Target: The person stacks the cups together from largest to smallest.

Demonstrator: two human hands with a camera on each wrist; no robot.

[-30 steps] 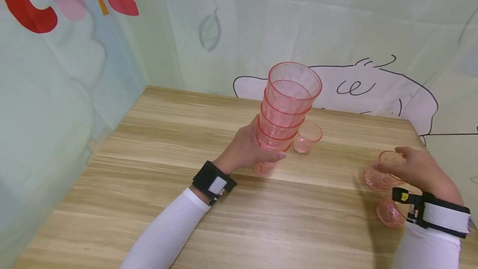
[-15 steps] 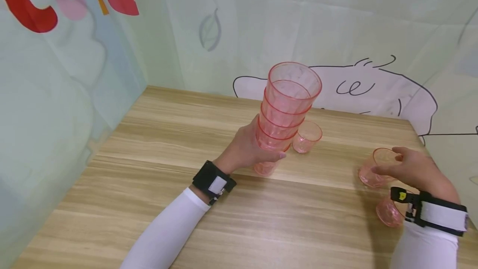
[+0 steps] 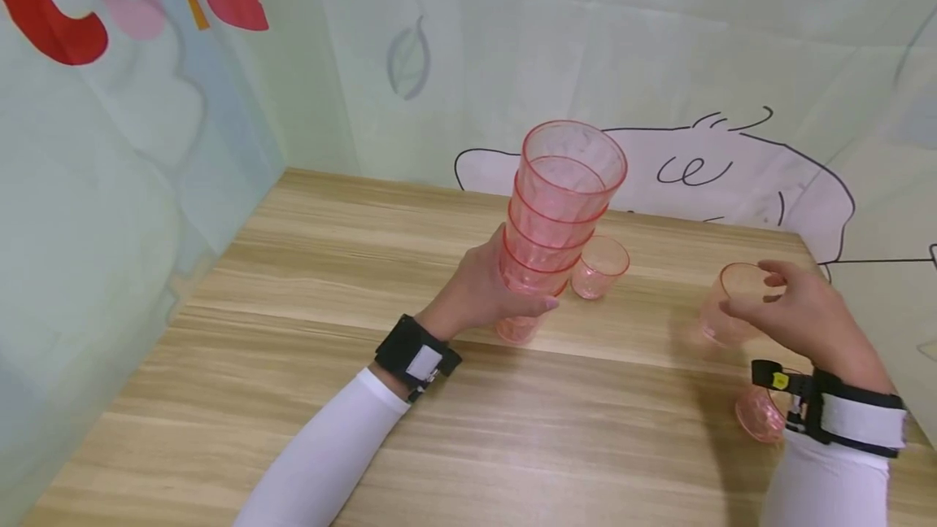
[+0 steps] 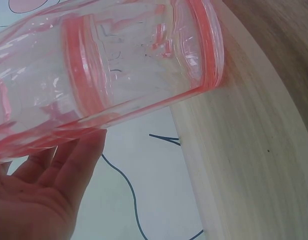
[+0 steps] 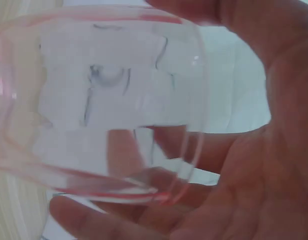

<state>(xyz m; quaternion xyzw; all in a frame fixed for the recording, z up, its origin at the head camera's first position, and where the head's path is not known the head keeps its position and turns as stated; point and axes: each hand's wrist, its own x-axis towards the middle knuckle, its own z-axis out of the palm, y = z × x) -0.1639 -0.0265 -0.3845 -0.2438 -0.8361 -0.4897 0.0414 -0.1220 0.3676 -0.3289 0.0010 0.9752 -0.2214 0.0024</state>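
My left hand (image 3: 488, 283) grips a stack of several clear pink cups (image 3: 560, 202) low down, and the stack leans to the right. In the left wrist view the nested cups (image 4: 139, 55) lie across the fingers (image 4: 76, 167). At the right, my right hand (image 3: 805, 311) holds a single pink cup (image 3: 725, 315) near its rim, between thumb and fingers. Up close in the right wrist view, that cup (image 5: 109, 95) fills the space between the thumb and the fingers (image 5: 89, 220). Below the right wrist stands another pink cup (image 3: 757, 413), partly hidden by the wrist strap.
A small pink cup (image 3: 599, 271) stands just behind the stack, to its right. The wooden table (image 3: 329, 267) meets a printed cloth backdrop (image 3: 351, 63) at the back and on the left. Its right edge runs close to the right arm.
My right hand has taken the single cup up and slightly left, away from the cup beneath the wrist. The left hand and its stack have stayed in place.
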